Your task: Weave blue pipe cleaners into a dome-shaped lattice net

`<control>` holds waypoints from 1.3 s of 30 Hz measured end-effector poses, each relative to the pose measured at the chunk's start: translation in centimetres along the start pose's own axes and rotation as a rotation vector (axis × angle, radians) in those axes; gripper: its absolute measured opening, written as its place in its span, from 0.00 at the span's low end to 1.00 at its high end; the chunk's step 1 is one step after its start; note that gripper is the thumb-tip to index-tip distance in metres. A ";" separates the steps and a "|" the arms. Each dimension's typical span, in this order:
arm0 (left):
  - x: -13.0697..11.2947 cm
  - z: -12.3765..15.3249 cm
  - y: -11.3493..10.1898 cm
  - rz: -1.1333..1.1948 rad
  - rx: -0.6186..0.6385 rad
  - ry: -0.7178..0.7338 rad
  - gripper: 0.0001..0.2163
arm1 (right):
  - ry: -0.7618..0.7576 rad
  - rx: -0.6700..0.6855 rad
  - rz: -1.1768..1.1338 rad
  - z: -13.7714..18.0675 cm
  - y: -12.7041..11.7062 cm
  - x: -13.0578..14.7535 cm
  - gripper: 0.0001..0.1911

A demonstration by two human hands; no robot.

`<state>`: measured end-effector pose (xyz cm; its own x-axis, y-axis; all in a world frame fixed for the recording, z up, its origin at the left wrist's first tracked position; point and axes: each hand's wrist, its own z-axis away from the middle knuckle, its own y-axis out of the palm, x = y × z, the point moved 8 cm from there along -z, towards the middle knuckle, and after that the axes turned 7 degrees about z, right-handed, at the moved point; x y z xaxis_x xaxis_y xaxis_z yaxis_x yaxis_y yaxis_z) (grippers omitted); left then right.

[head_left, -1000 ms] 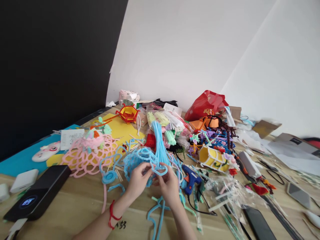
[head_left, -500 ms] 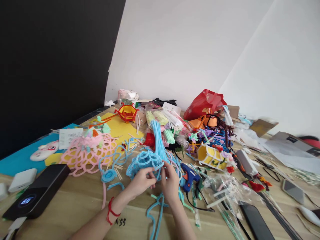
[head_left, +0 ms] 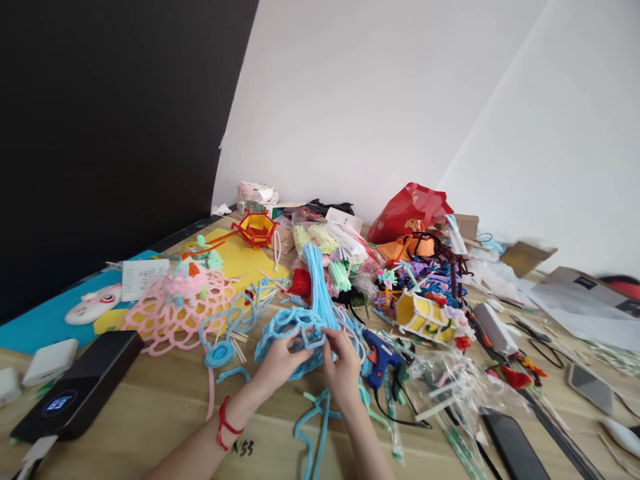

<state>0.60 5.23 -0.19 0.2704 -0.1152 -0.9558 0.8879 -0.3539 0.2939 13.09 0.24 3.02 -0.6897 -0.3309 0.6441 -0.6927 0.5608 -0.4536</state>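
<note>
A rounded, net-like piece of light blue pipe cleaners point(head_left: 278, 325) is between my hands, a little above the table. My left hand point(head_left: 281, 363) grips its near side, with the fingers reaching in through the loops. At its right edge my right hand point(head_left: 342, 368) pinches the blue strand with thumb and forefinger. Just behind lies a bundle of straight blue pipe cleaners point(head_left: 316, 280). Loose blue strands point(head_left: 311, 427) trail on the table below my right hand. A flat blue coil point(head_left: 219, 354) rests to the left.
A blue glue gun point(head_left: 383, 357) with its cord lies right of my hands. On the left are a pink net point(head_left: 175, 303) and a black power bank point(head_left: 75, 387). A yellow and white lantern shape point(head_left: 425, 315), plastic wrap point(head_left: 465, 373) and a phone point(head_left: 515, 443) lie right.
My left hand's fingers have moved up and deeper into the blue net, which has tipped so more of its loops show. My right hand stays at its edge.
</note>
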 end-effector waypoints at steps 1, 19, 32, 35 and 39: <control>0.1 -0.1 0.0 0.003 0.006 0.004 0.19 | 0.000 0.000 -0.004 0.0 0.0 0.0 0.10; 1.6 0.5 0.5 -0.305 0.108 -0.167 0.20 | -0.099 0.059 0.103 0.6 0.9 0.4 0.15; -0.5 0.0 -0.2 -0.386 0.095 0.093 0.12 | -0.089 0.042 0.017 -0.4 -0.2 1.0 0.10; -1.5 -0.2 -0.5 -0.314 0.054 0.144 0.11 | -0.091 0.059 0.011 -0.2 0.1 1.1 0.08; -1.8 -0.4 -0.6 -0.297 0.035 0.199 0.09 | -0.067 0.079 0.017 0.0 0.5 0.7 0.08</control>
<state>-0.32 6.04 1.34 0.0723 0.1796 -0.9811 0.9265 -0.3763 -0.0006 12.24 0.26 3.28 -0.7120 -0.3734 0.5946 -0.6936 0.5061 -0.5127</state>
